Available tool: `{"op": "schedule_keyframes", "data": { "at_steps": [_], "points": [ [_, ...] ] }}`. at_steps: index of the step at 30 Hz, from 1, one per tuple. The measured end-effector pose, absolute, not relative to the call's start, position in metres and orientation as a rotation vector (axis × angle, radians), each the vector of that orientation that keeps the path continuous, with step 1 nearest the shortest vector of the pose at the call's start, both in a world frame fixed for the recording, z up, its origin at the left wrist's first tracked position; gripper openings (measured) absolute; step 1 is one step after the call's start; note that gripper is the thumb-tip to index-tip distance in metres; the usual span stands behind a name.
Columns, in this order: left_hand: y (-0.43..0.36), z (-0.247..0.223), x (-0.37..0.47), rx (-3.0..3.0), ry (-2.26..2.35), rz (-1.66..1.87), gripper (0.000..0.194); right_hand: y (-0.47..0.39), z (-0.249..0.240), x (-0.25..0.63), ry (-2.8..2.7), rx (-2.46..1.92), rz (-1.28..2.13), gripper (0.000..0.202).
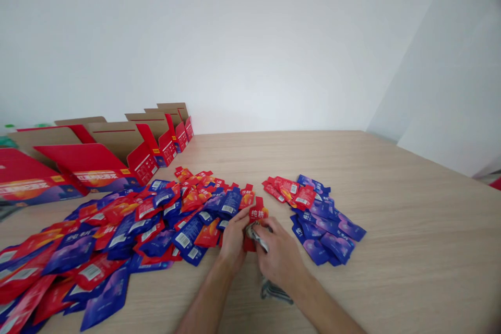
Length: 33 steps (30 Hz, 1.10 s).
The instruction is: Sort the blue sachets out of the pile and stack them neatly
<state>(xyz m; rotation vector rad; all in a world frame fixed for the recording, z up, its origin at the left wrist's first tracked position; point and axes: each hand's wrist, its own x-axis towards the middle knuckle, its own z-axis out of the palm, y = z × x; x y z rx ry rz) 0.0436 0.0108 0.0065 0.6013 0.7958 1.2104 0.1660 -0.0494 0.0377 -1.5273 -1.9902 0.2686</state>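
Near the front middle of the table, my left hand (235,240) grips a red pouch (257,212) by its left side. The pouch stands tilted with its spout end up and white lettering on its front. My right hand (282,257) is closed around a grey patterned cloth (254,231), which is pressed against the pouch's front. The cloth's striped lower end (275,292) hangs below that hand. Part of the pouch is hidden by the fingers and the cloth.
A big heap of red and blue pouches (144,229) covers the table's left. A smaller pile of blue pouches (332,229), with a few red pouches (290,191), lies to the right. Open red cardboard boxes (94,164) line the back left, before a white wall (274,42).
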Motion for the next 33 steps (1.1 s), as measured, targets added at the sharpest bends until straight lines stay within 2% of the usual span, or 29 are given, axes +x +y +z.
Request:
{"op": "schedule_keyframes", "data": {
  "at_steps": [4,10,12,15,21,24,26,28,33],
  "points": [
    [0.012,0.014,0.037,0.608,0.896,1.302,0.051,-0.057,0.041,0.161,-2.036,-1.5,0.363,0.021],
    [0.018,0.023,0.021,0.829,0.953,1.321,0.056,-0.052,0.038,0.168,-2.023,-1.578,0.374,0.022],
    [0.025,0.021,0.009,1.072,1.117,1.381,0.058,-0.05,0.035,0.17,-2.026,-1.605,0.367,0.019],
    [0.04,0.013,-0.011,1.501,1.608,1.496,0.055,-0.048,0.033,0.173,-2.026,-1.639,0.348,0.018],
    [0.049,-0.005,-0.011,2.075,1.948,1.224,0.063,-0.043,0.029,0.178,-2.043,-1.736,0.341,0.017],
    [0.045,-0.003,0.01,2.332,1.923,1.154,0.061,-0.039,0.029,0.185,-2.011,-1.819,0.315,0.019],
    [0.045,0.001,0.026,2.485,1.814,1.058,0.052,-0.036,0.029,0.192,-1.986,-1.898,0.291,0.02],
    [0.049,0.003,0.043,2.593,1.672,0.959,0.044,-0.035,0.028,0.198,-1.981,-1.984,0.284,0.02],
    [0.081,0.001,0.095,2.776,1.195,0.727,0.041,-0.034,0.024,0.204,-1.995,-2.1,0.316,0.019]
  ]
}}
